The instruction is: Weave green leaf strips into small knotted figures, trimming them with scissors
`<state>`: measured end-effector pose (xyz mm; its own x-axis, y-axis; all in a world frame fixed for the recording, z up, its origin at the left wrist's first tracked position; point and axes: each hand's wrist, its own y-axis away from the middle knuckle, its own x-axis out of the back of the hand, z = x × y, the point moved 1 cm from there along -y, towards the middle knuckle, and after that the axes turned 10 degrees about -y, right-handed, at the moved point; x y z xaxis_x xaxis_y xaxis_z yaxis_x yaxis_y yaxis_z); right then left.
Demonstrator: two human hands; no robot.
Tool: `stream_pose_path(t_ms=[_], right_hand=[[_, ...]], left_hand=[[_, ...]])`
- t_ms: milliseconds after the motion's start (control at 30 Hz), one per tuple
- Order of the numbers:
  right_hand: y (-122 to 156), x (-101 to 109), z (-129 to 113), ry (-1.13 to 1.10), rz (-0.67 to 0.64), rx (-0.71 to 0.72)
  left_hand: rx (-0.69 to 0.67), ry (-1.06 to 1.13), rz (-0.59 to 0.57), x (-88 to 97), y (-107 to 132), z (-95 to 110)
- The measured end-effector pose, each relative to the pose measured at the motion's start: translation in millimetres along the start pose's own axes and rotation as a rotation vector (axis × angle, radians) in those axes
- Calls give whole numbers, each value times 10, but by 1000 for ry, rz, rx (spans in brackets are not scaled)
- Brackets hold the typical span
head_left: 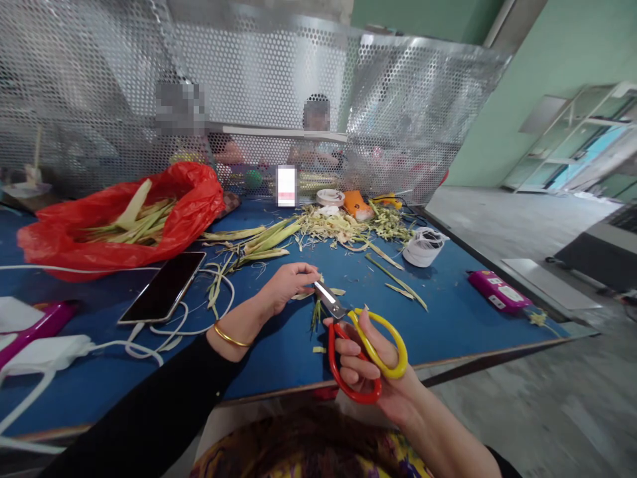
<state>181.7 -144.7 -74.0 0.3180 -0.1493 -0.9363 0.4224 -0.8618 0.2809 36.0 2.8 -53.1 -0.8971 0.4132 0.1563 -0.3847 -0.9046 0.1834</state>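
My right hand [385,358] grips a pair of scissors [329,300] with one red and one yellow handle loop, its fingers through the loops. The blades point up and left, and their tips reach the fingertips of my left hand [286,287]. That hand is closed in a pinch just over the blue table. What it pinches is mostly hidden by the fingers; pale scraps show around it. Below the blades lies a small bunch of thin green strands [316,315]. A little pale cut piece [319,350] rests nearer the table's front edge.
A red plastic bag [199,199] of husk strips stands at the left, near a phone [164,287] with white cables. Husk strips [271,239] and a pile of scraps [331,224] lie behind my hands. To the right are a white spool [423,247] and a purple packet [499,291].
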Motion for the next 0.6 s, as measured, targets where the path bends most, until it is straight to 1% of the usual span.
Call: stream_pose_path(t_ms=[167, 267, 333, 367, 433, 533, 567, 600], right_hand=[[3, -7, 19, 42, -26, -14], [112, -10, 11, 151, -44, 15], [231, 2, -51, 321, -6, 106], [294, 10, -108, 463, 31, 175], [406, 27, -276, 865, 165, 353], [478, 50, -589, 1556, 442, 612], [471, 63, -683, 1750, 541, 657], [448, 81, -763, 1900, 623, 673]], left_hand=[[-31, -2, 36, -1, 2, 4], [-83, -18, 140, 33, -18, -6], [-126, -53, 243, 82, -42, -13], [-148, -80, 293, 113, -55, -14], [-192, -154, 378, 175, -85, 3], [-247, -322, 474, 231, -129, 108], [-260, -390, 496, 230, -146, 171], [-270, -460, 513, 218, -168, 247]])
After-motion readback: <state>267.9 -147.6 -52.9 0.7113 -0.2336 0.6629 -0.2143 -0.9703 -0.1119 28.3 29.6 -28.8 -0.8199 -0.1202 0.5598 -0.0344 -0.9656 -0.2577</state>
